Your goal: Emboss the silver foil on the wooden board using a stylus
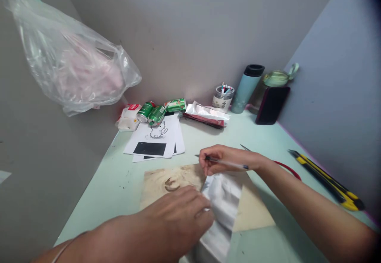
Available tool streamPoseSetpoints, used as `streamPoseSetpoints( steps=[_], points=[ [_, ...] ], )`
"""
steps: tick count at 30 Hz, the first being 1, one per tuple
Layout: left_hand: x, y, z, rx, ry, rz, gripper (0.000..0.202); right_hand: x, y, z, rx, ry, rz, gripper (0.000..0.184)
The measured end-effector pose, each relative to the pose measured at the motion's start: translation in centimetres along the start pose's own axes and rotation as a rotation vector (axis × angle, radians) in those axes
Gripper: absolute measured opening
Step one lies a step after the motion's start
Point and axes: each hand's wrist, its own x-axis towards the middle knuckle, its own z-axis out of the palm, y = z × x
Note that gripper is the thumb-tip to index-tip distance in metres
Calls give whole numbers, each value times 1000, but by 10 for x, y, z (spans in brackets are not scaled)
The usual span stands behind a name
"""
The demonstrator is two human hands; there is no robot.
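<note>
My right hand (pixel 216 160) is closed, with a clear-barrelled pen (pixel 228 162) lying across its fingers. A small dark point shows past the fingertips; I cannot tell whether it belongs to the pen. Those fingers are at the far end of a white creased sheet (pixel 222 199), paper or thin plastic. My left hand (pixel 181 215) lies over the sheet's left edge, its fingers curled onto it and the fingertips partly hidden. Under the sheet lies a thin wooden board (pixel 256 209) with a brown curved mark (pixel 172 183) on its left part.
Behind are printed papers (pixel 149 147), green cans (pixel 156 115), a tissue pack (pixel 129 118), flat packets (pixel 205 116), a pen cup (pixel 222 98), a blue tumbler (pixel 247 88) and a phone (pixel 272 106). A yellow-black cutter (pixel 326 179) lies right. A plastic bag (pixel 77 60) hangs left.
</note>
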Motion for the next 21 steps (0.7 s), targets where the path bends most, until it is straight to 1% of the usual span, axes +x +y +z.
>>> streamPoseSetpoints(
  steps=[1, 2, 3, 4, 5, 6, 7, 8, 9, 10, 12, 15, 16, 17, 18, 19, 21],
  points=[
    [3, 0, 11, 20, -4, 41, 24, 9, 2, 3, -7, -37, 0, 16],
    [7, -1, 25, 43, -26, 49, 26, 18, 4, 6, -18, -53, 0, 14],
    [11, -2, 41, 62, -12, 20, 26, 25, 6, 9, -31, -43, -2, 12],
    [14, -4, 57, 75, -6, 20, 26, 32, 7, 12, -49, -8, -5, 10],
    [17, -6, 73, 84, -43, 8, 32, 36, 9, 14, -69, 57, -8, 9],
    [20, -7, 87, 89, -72, -14, 43, 38, 10, 15, -92, 145, -11, 8],
    [22, -10, 99, 94, -75, -29, 57, 38, 10, 15, -112, 249, -13, 7],
    [24, -12, 107, 87, -89, -46, 66, 36, 11, 15, -127, 357, -15, 7],
    [25, -14, 113, 77, -84, -52, 72, 30, 11, 15, -138, 464, -17, 11],
    [26, -16, 116, 64, -80, -53, 75, 22, 12, 14, -139, 553, -16, 18],
    [27, -21, 115, 28, -74, -40, 76, 1, 16, 17, -136, 687, -15, 32],
    [29, -27, 107, -33, -86, -29, 71, -32, 25, 30, -146, 869, 48, 37],
    [29, -29, 105, -45, -88, -29, 71, -41, 28, 36, -120, 968, 99, 36],
    [29, -30, 104, -48, -87, -32, 70, -47, 30, 44, -81, 1036, 126, 37],
    [30, -31, 104, -45, -81, -28, 70, -51, 32, 51, -46, 1031, 169, 34],
    [30, -31, 106, -34, -67, -19, 68, -54, 32, 59, -24, 1000, 195, 29],
    [29, -32, 111, 8, -7, 10, 60, -55, 32, 72, -38, 989, 200, 21]
  ],
)
